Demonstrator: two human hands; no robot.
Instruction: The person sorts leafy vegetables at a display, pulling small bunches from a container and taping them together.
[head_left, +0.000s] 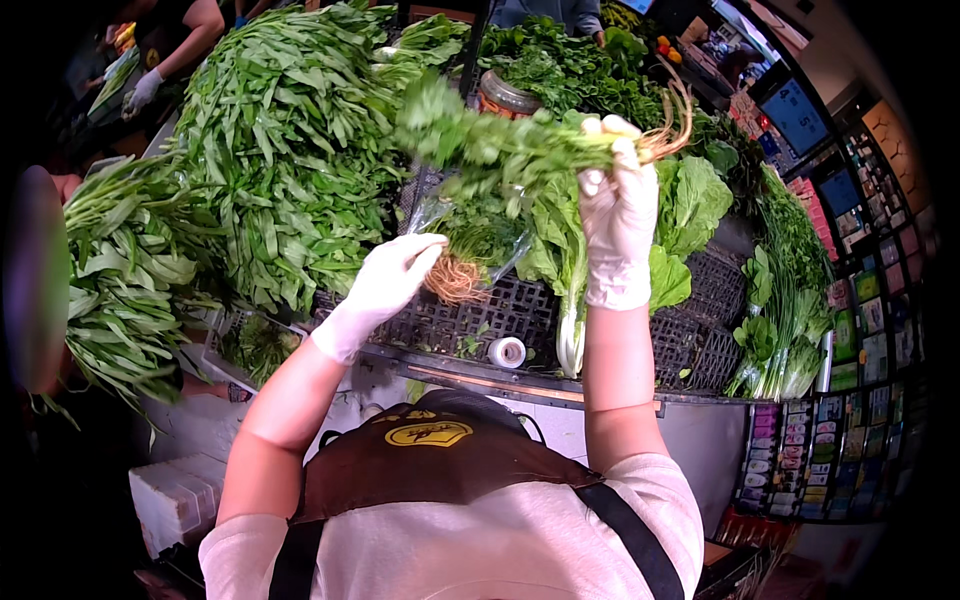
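My right hand, in a white glove, grips a bunch of leafy herbs, likely coriander, near its root end. The long pale roots stick out to the right, and the leaves spread leftward, blurred. My left hand, also gloved, has thumb and forefinger pinched together at the left edge of a clear plastic bag. In that bag lies more of the herb, its brown roots towards me. Beneath my right hand, a leafy lettuce-like green lies with its white stalks towards me.
Long-leaved greens are heaped at left. A roll of white tape rests on the black plastic crate surface near its front edge. A lidded jar stands behind. Spring onions lie right. Other people work across the stand, one with a gloved hand.
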